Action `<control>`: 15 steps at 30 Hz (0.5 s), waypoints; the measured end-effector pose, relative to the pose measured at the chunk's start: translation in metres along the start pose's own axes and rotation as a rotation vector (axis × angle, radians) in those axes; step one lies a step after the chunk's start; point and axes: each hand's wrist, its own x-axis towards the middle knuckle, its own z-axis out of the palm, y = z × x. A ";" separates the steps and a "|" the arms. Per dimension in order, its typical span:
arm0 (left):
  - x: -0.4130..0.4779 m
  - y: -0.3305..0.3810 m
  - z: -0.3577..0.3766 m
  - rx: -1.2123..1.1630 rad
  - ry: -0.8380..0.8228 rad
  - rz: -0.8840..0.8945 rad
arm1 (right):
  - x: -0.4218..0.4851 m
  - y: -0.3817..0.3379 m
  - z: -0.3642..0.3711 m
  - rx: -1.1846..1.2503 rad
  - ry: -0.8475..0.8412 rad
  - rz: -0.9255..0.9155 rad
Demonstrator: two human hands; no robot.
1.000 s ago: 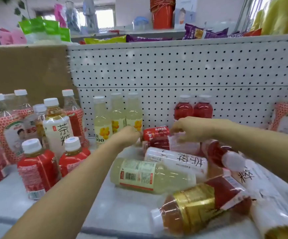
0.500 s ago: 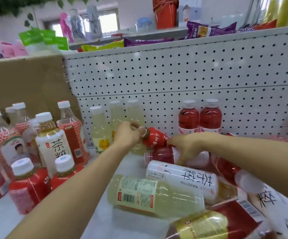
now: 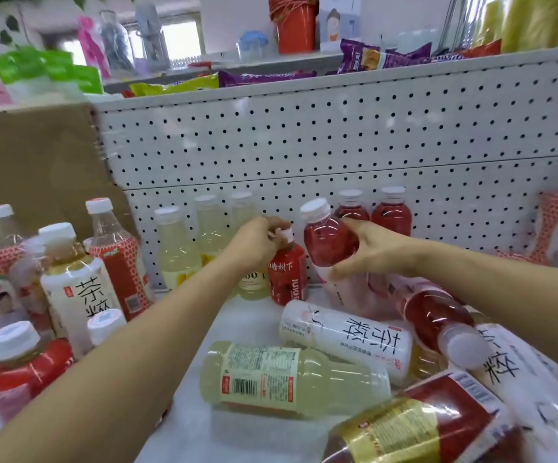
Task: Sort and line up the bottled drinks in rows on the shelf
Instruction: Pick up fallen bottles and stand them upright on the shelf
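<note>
Two bottles held: left hand [image 3: 254, 243] pinches the cap of the upright red-label juice bottle [image 3: 287, 275] at the shelf's [image 3: 184, 429] 12 o'clock; right hand [image 3: 374, 253] clamps the tilted red drink bottle [image 3: 327, 242] at its 3 o'clock. I reckon they may knock, toppling the yellow bottles [image 3: 177, 252] at 9 o'clock.

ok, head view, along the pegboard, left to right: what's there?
yellow bottles → left hand, gripping the cap of the next → red-label bottle → red bottle, held tilted by right hand → patterned bottle, far right

Shop: pegboard shelf [image 3: 337, 135], bottled drinks [image 3: 177, 248]
</note>
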 end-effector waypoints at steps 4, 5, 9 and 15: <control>-0.024 -0.001 -0.001 -0.099 -0.038 -0.041 | 0.005 0.001 0.010 0.056 0.031 0.067; -0.034 0.000 -0.003 -0.120 -0.030 -0.033 | 0.004 -0.001 0.012 0.075 0.030 0.072; -0.089 0.000 -0.005 -0.122 -0.010 0.034 | -0.002 -0.007 0.013 0.015 0.054 0.151; -0.157 -0.024 -0.001 0.152 -0.228 0.124 | -0.052 -0.032 0.016 -0.321 -0.017 0.276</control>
